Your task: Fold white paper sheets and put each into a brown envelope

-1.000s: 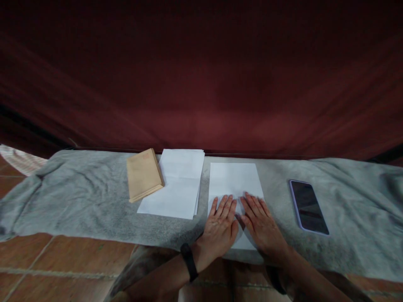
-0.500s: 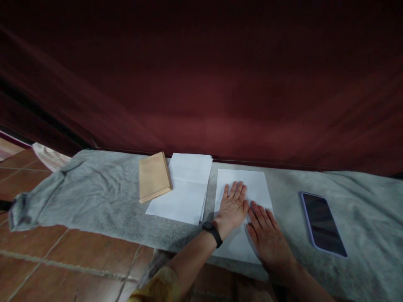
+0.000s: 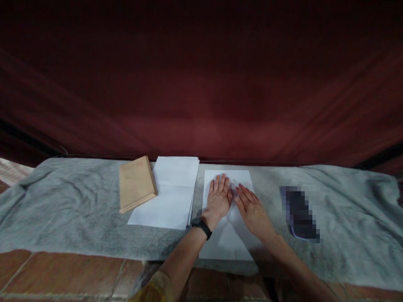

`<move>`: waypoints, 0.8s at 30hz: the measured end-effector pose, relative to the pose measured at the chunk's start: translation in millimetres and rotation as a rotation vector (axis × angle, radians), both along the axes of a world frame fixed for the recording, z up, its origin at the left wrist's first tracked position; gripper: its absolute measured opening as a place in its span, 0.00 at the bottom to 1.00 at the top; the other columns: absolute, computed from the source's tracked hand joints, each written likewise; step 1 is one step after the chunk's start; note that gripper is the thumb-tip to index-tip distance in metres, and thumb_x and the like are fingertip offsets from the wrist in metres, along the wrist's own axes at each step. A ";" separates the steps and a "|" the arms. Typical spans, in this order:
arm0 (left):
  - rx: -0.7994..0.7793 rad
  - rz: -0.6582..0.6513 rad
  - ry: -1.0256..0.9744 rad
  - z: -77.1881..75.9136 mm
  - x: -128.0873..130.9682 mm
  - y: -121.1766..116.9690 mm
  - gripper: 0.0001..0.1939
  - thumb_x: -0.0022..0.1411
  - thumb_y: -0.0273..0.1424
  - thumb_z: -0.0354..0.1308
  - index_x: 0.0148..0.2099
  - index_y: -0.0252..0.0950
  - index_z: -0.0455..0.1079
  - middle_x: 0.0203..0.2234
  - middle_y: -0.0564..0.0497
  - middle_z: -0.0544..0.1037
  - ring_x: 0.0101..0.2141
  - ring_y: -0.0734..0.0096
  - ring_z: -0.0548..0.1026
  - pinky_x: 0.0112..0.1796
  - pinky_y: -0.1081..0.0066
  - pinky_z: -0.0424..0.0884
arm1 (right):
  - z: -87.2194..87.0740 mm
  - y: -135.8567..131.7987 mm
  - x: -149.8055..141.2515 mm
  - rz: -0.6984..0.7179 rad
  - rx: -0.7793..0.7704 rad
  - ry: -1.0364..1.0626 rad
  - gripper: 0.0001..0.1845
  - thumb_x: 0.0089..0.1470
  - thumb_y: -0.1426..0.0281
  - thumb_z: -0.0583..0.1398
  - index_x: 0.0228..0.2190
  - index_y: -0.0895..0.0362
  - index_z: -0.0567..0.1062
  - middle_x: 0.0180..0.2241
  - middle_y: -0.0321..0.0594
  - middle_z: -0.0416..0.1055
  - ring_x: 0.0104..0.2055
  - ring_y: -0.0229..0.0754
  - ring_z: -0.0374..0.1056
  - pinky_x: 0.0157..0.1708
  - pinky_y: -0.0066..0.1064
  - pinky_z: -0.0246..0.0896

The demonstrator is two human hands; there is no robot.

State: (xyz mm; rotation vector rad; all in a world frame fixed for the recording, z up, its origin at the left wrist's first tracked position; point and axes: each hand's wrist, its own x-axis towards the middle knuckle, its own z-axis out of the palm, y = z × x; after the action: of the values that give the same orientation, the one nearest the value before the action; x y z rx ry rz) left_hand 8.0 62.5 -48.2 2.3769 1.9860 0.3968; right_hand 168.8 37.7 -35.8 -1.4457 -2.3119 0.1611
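Here, the left hand (image 3: 218, 199) lies open, fingers extended, on the white rectangular paper sheet (image 3: 231, 247); the right hand (image 3: 252, 211), also open, rests just beside it, the sheet beneath both.

Dim light, soft hand shadows

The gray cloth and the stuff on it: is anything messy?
The stack of tan paper envelopes sits askew, overlapping the uneven stack of white paper sheets. The gray cloth is wrinkled. No spill shows.
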 end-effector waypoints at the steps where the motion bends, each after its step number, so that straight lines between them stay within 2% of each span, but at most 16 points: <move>1: 0.003 0.004 -0.004 -0.7 -0.5 2.6 0.29 0.72 0.32 0.41 0.72 0.33 0.54 0.71 0.45 0.53 0.71 0.55 0.49 0.67 0.50 0.52 | -1.6 6.2 -2.3 -0.002 0.000 0.009 0.31 0.71 0.60 0.40 0.64 0.59 0.66 0.66 0.50 0.62 0.68 0.50 0.58 0.65 0.49 0.56; 8: -0.031 0.041 -0.002 -1.4 -0.7 19.2 0.29 0.71 0.32 0.41 0.72 0.36 0.54 0.70 0.48 0.57 0.71 0.55 0.49 0.67 0.48 0.51 | -10.4 41.3 -21.8 -0.091 -0.065 -0.005 0.32 0.71 0.58 0.37 0.66 0.57 0.62 0.68 0.47 0.59 0.71 0.48 0.52 0.67 0.49 0.50; 14: -0.028 0.069 -0.010 -4.4 -0.7 22.7 0.29 0.71 0.31 0.40 0.72 0.36 0.55 0.71 0.48 0.55 0.71 0.55 0.48 0.68 0.48 0.47 | -14.5 49.6 -32.1 -0.112 -0.019 -0.149 0.31 0.72 0.60 0.38 0.65 0.58 0.65 0.68 0.47 0.58 0.70 0.52 0.53 0.68 0.51 0.45; 17: -0.018 0.105 -0.016 -5.6 -4.9 24.7 0.30 0.71 0.31 0.40 0.72 0.34 0.54 0.71 0.45 0.55 0.71 0.55 0.50 0.68 0.48 0.48 | -18.6 52.4 -31.3 -0.136 0.031 -0.162 0.31 0.72 0.60 0.39 0.65 0.58 0.65 0.68 0.49 0.57 0.70 0.54 0.53 0.66 0.51 0.46; 24: -0.006 0.176 0.011 -5.2 -14.9 22.7 0.30 0.72 0.31 0.39 0.72 0.25 0.52 0.70 0.38 0.54 0.70 0.58 0.50 0.68 0.53 0.48 | -32.1 59.4 -18.1 -0.249 0.104 -0.150 0.35 0.71 0.57 0.39 0.66 0.67 0.60 0.67 0.57 0.57 0.68 0.56 0.56 0.65 0.51 0.47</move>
State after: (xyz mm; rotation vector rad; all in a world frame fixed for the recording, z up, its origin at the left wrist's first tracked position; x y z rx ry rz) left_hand -6.9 85.2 -53.5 2.2128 2.2052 0.3817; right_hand 150.7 97.1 -67.9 -1.7267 -2.1916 -0.1416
